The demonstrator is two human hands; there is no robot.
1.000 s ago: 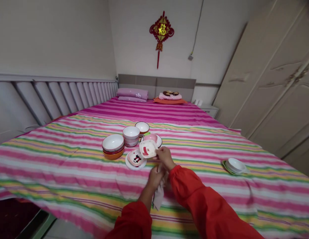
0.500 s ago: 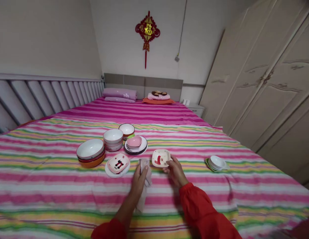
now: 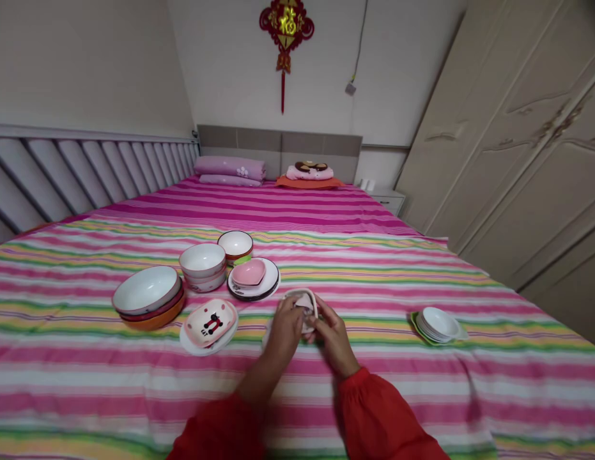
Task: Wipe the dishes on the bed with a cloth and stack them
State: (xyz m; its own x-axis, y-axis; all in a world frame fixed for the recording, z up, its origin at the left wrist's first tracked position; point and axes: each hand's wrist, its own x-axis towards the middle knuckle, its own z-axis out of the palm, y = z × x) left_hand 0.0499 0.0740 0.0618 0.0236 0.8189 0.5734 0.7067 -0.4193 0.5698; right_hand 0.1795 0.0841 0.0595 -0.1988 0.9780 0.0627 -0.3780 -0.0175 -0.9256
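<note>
A small cream dish (image 3: pixel 297 293) is tilted up above the bed, gripped at its right side by my right hand (image 3: pixel 334 335). My left hand (image 3: pixel 285 326) is closed on a pale cloth (image 3: pixel 304 303) pressed into the dish; part of the cloth hangs below the hand. My fingers cover most of the dish's inside. To the left, a pink cat-patterned dish (image 3: pixel 211 322) rests on a white plate (image 3: pixel 192 347). A pink heart-shaped bowl (image 3: pixel 249 273) sits on stacked dark-rimmed plates (image 3: pixel 270 281) just beyond my hands.
Stacked bowls stand at left: large ones (image 3: pixel 148 291), white ones (image 3: pixel 204 260) and a dark-rimmed one (image 3: pixel 236 244). Small white dishes (image 3: pixel 441 323) are piled on the right of the striped bedspread (image 3: pixel 374 268). A wardrobe (image 3: pixel 517 160) stands along the right, a railing (image 3: pixel 86 166) along the left.
My left hand has brought the cloth from beside the dish into it. The dish has tilted up, and my hands are now together. The view has shifted slightly.
</note>
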